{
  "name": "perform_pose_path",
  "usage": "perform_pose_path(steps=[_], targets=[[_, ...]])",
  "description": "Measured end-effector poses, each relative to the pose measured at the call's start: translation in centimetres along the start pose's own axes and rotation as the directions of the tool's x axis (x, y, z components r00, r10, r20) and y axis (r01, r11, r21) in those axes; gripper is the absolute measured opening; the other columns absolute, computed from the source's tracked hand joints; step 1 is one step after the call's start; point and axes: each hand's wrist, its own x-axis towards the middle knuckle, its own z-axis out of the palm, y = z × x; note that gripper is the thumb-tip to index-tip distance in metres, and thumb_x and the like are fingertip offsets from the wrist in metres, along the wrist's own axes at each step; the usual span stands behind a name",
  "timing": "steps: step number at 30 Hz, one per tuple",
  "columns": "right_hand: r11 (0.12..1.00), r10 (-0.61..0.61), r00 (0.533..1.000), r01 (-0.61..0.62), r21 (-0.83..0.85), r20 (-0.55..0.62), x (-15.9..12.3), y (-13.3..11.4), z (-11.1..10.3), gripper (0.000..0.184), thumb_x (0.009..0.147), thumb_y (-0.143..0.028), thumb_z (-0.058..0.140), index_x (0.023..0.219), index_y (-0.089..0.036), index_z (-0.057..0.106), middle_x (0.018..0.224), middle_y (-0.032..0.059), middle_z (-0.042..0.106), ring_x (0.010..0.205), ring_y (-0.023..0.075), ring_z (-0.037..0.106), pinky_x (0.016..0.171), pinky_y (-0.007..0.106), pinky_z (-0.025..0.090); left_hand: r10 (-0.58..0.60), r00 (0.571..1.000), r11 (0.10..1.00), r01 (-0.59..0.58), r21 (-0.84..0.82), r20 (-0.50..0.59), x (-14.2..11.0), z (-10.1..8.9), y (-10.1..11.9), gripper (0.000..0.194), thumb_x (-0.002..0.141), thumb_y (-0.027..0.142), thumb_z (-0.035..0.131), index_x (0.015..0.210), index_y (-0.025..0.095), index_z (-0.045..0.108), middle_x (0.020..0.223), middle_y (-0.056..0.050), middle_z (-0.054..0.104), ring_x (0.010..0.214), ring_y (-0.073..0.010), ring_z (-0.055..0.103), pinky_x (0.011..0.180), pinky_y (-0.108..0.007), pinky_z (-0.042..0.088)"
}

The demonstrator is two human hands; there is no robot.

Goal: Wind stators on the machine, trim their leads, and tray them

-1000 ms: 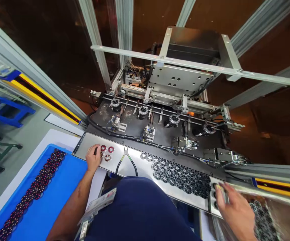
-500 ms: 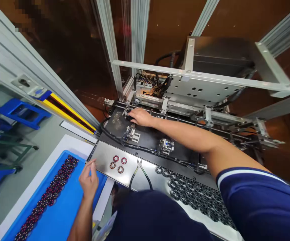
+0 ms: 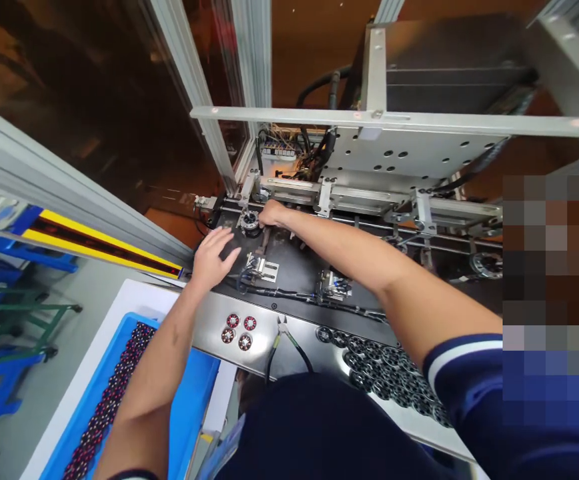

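Observation:
My right hand point(image 3: 271, 215) reaches across to the leftmost round fixture point(image 3: 250, 223) on the machine's dark bed. Its fingers are curled at the fixture's right side, and whatever is in them is hidden. My left hand point(image 3: 213, 259) hovers just in front and left of that fixture, fingers spread and nothing visible in them. On the steel ledge below lie several small round cores with red or copper-coloured segments point(image 3: 244, 342). Beside them are diagonal cutters point(image 3: 282, 327) with dark handles, jaws pointing at the machine.
Overlapping black ring-shaped parts point(image 3: 379, 367) cover the ledge to the right. A blue tray point(image 3: 189, 400) at lower left holds a long band of red-and-black cores. A metal crossbar point(image 3: 289, 117) spans above my arms. Small clamp blocks point(image 3: 261, 267) and cables line the bed's front.
My right hand swung from the ledge's right end over to the leftmost fixture. The left hand left the cores, drew back above the tray, then moved forward to the fixture with fingers spread.

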Motion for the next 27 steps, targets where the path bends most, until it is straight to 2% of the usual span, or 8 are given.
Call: perform_pose_path(steps=[2, 5, 10, 16, 20, 24, 25, 27], targets=[[0.995, 0.080, 0.997, -0.080, 0.055, 0.000, 0.6, -0.3, -0.4, 0.035, 0.097, -0.037, 0.063, 0.124, -0.015, 0.061, 0.123, 0.0088, 0.064, 0.105, 0.0226, 0.066, 0.089, 0.042, 0.058, 0.063, 0.992, 0.997, -0.066, 0.029, 0.105, 2.9, 1.4, -0.2, 0.042, 0.091, 0.038, 0.060, 0.127, 0.017, 0.065, 0.141, -0.011, 0.063, 0.140, -0.0285, 0.050, 0.117, -0.048, 0.042], [0.981, 0.143, 0.989, -0.138, 0.138, -0.027, 0.8, -0.2, -0.9, 0.036, 0.097, -0.037, 0.062, 0.126, -0.016, 0.060, 0.125, 0.0096, 0.063, 0.108, 0.0228, 0.065, 0.091, 0.044, 0.058, 0.111, 0.969, 0.989, -0.129, 0.072, 0.222, 4.8, 2.9, -0.3, 0.052, 0.090, 0.037, 0.060, 0.137, 0.014, 0.058, 0.151, -0.014, 0.054, 0.148, -0.0322, 0.039, 0.118, -0.051, 0.038], [0.965, 0.121, 0.993, -0.118, 0.236, 0.000, 0.2, -0.1, -0.4, 0.031, 0.097, -0.038, 0.064, 0.116, -0.014, 0.064, 0.114, 0.0074, 0.067, 0.098, 0.0194, 0.067, 0.085, 0.039, 0.059, 0.110, 0.935, 0.980, -0.159, 0.121, 0.337, 4.9, 4.2, -1.0, 0.056, 0.091, 0.042, 0.060, 0.140, 0.015, 0.055, 0.154, -0.016, 0.050, 0.150, -0.0364, 0.033, 0.119, -0.056, 0.031], [0.971, 0.078, 0.997, -0.078, 0.226, 0.008, -0.4, -0.9, -0.7, 0.030, 0.097, -0.038, 0.063, 0.115, -0.014, 0.064, 0.112, 0.0065, 0.068, 0.096, 0.0193, 0.068, 0.083, 0.038, 0.059, 0.075, 0.918, 0.972, -0.154, 0.175, 0.390, 4.9, 4.7, -1.7, 0.062, 0.090, 0.045, 0.061, 0.146, 0.018, 0.049, 0.159, -0.014, 0.043, 0.152, -0.0362, 0.031, 0.119, -0.056, 0.031], [0.981, -0.051, 0.998, 0.057, 0.186, -0.041, -4.2, -1.3, -2.8, 0.031, 0.093, -0.038, 0.069, 0.104, -0.009, 0.068, 0.103, 0.0105, 0.070, 0.096, 0.0217, 0.066, 0.089, 0.038, 0.054, 0.052, 0.912, 0.971, -0.141, 0.192, 0.408, 5.0, 4.4, -1.4, 0.064, 0.087, 0.040, 0.067, 0.145, 0.019, 0.050, 0.158, -0.014, 0.044, 0.150, -0.0387, 0.034, 0.118, -0.057, 0.032], [0.946, -0.299, 0.953, 0.304, 0.111, -0.056, -11.5, 3.3, -5.7, 0.027, 0.088, -0.039, 0.073, 0.100, -0.015, 0.071, 0.095, 0.0037, 0.072, 0.093, 0.0189, 0.065, 0.093, 0.032, 0.048, 0.034, 0.909, 0.983, -0.105, 0.149, 0.415, 4.9, 4.4, -1.2, 0.071, 0.083, 0.036, 0.072, 0.147, 0.017, 0.047, 0.161, -0.015, 0.039, 0.149, -0.0412, 0.033, 0.120, -0.058, 0.030], [0.927, -0.375, 0.925, 0.376, 0.002, -0.064, -13.3, 5.2, -6.5, 0.025, 0.091, -0.038, 0.070, 0.101, -0.015, 0.071, 0.094, 0.0044, 0.072, 0.091, 0.0197, 0.065, 0.091, 0.034, 0.048, 0.032, 0.909, 0.987, -0.095, 0.131, 0.417, 4.9, 4.4, -1.3, 0.072, 0.082, 0.035, 0.073, 0.147, 0.017, 0.047, 0.161, -0.015, 0.038, 0.149, -0.0407, 0.033, 0.120, -0.057, 0.030], [0.897, -0.387, 0.915, 0.344, -0.278, -0.117, -16.2, 9.2, -7.7, 0.021, 0.096, -0.029, 0.062, 0.106, -0.013, 0.070, 0.099, 0.0093, 0.072, 0.094, 0.0237, 0.066, 0.089, 0.037, 0.048, 0.028, 0.909, 0.992, -0.075, 0.097, 0.415, 5.0, 4.4, -1.3, 0.072, 0.082, 0.035, 0.074, 0.146, 0.014, 0.049, 0.161, -0.016, 0.039, 0.150, -0.0393, 0.034, 0.121, -0.055, 0.029]])
